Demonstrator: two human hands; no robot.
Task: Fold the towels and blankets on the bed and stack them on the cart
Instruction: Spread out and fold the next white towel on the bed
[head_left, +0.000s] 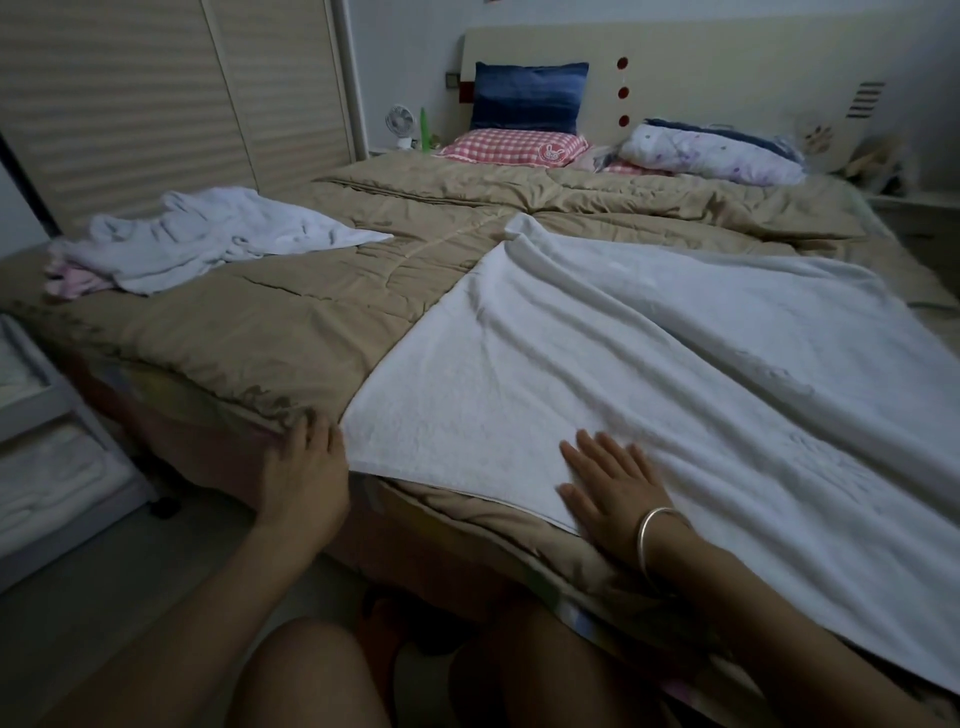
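Towel one, large and white (649, 374), is spread flat over the near right part of the bed (249, 332), reaching its near edge. It is judged to be laid out this way so that creases can be smoothed before the first fold. The right hand (613, 488) is pressed flat on the near hem, fingers spread, apparently to pin and smooth the cloth. The left hand (306, 467) is set against the bed edge just beside the towel's near left corner, fingers straight; no pinch on the corner is seen. A crumpled towel (208, 234) is left at the far left of the bed, on the side nearest the cart (31, 395), with a pink cloth (70, 278) partly under it. Count: two white towels on the bed; one pink cloth; three pillows (527, 96) seen at the head of the bed; one cart, with folded white cloths (52, 483) on two visible shelves, their number not to be told.
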